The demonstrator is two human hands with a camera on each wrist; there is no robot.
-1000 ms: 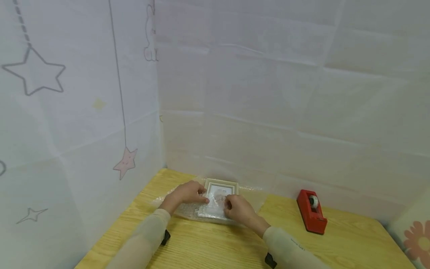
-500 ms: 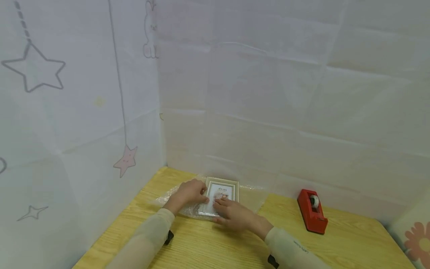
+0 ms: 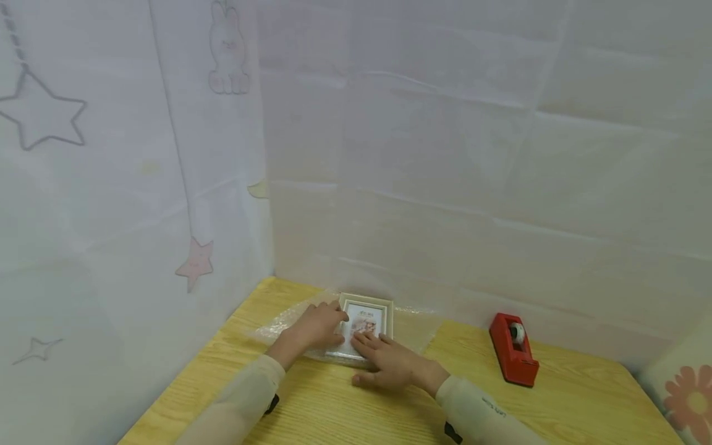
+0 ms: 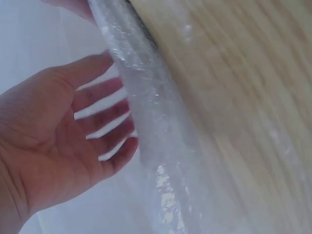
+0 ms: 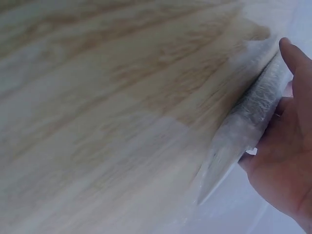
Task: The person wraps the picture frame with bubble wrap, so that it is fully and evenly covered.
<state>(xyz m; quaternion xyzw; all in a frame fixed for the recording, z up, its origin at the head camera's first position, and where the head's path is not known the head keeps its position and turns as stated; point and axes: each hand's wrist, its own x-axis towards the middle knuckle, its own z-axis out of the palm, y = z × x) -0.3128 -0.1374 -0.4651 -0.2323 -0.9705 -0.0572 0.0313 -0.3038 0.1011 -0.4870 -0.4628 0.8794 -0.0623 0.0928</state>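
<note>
A cream picture frame (image 3: 366, 301) lies on bubble wrap (image 3: 282, 319), with wrap over its lower part. The left hand (image 3: 317, 326) rests at the frame's left side; in the left wrist view the left hand (image 4: 63, 122) has its fingers spread and slightly bent against the edge of the bubble wrap (image 4: 161, 131). Over the frame's lower right lies the right hand (image 3: 386, 361), fingers extended. The right wrist view shows the right hand (image 5: 287, 141) along the wrapped edge (image 5: 253, 107), its fingertips partly hidden behind it.
A red tape dispenser (image 3: 513, 352) stands on the wooden table (image 3: 328, 408), to the right of the hands. Behind the table hangs a pale cloth (image 3: 423, 185), and another with printed stars is at the left.
The right hand has flattened from curled fingers and shifted slightly down and left, uncovering the frame's picture. The left hand's fingers have spread over the frame's left edge.
</note>
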